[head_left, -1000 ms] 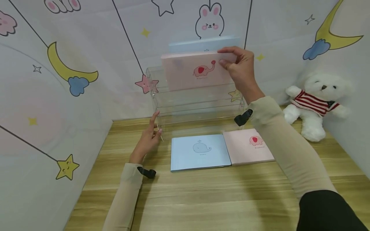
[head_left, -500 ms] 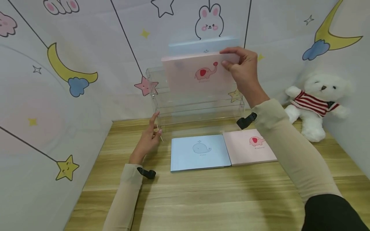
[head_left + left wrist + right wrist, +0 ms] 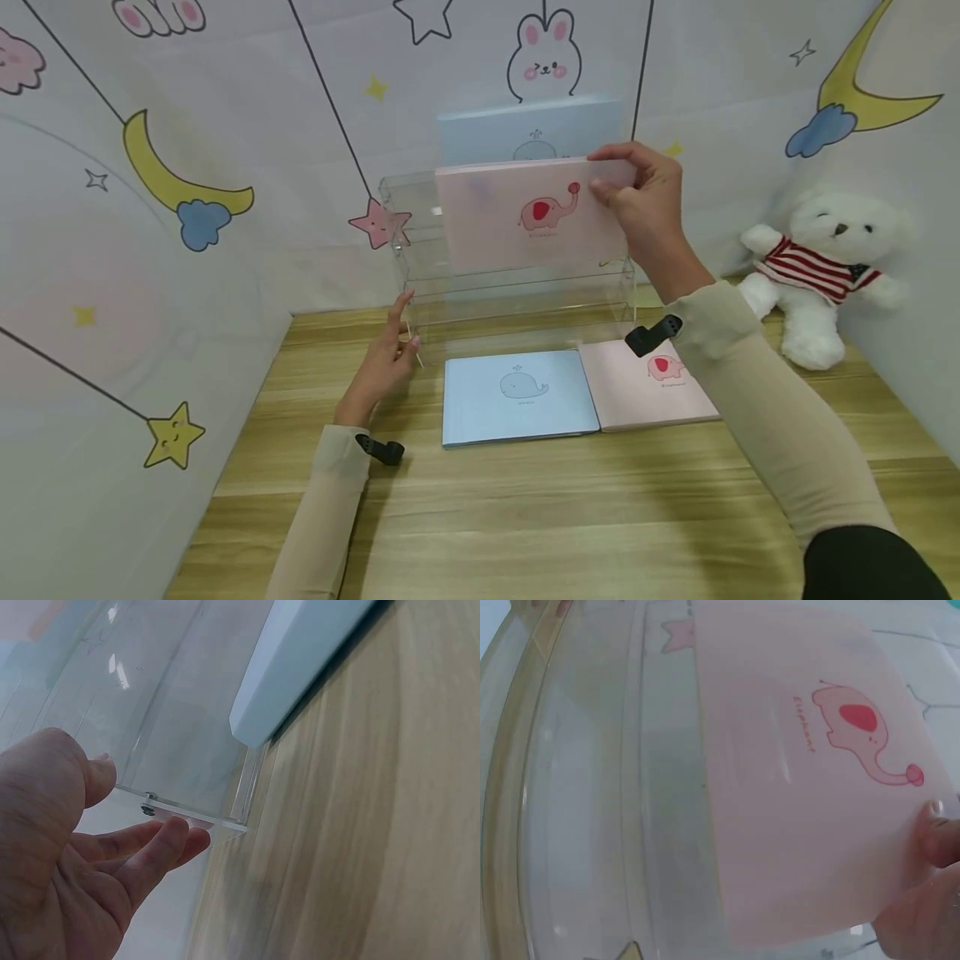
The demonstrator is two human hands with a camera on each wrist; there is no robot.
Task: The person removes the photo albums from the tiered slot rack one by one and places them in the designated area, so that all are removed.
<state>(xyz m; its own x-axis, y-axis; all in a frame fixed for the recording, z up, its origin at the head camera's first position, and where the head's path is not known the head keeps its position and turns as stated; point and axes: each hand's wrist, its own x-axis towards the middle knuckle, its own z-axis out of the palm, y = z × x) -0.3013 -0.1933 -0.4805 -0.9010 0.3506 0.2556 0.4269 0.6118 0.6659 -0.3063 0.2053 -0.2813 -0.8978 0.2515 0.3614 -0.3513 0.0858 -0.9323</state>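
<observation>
My right hand pinches a pink notebook by its upper right corner, thumb on the front cover. A red elephant and the word "Elephant" mark the cover. It is upright in front of a clear acrylic tiered rack; whether it touches a tier I cannot tell. Behind it stands a blue whale notebook in the top tier, partly hidden. Low on the rack's left side, my left hand holds the side panel, thumb and fingers on either side of its edge.
On the wooden table before the rack lie a blue whale notebook and a pink elephant notebook, side by side. A white teddy bear sits at the right. A printed cloth backdrop stands behind the rack.
My right hand has brought the pink notebook lower and slightly right, so more of the blue one behind shows. The left hand has stayed on the rack's side.
</observation>
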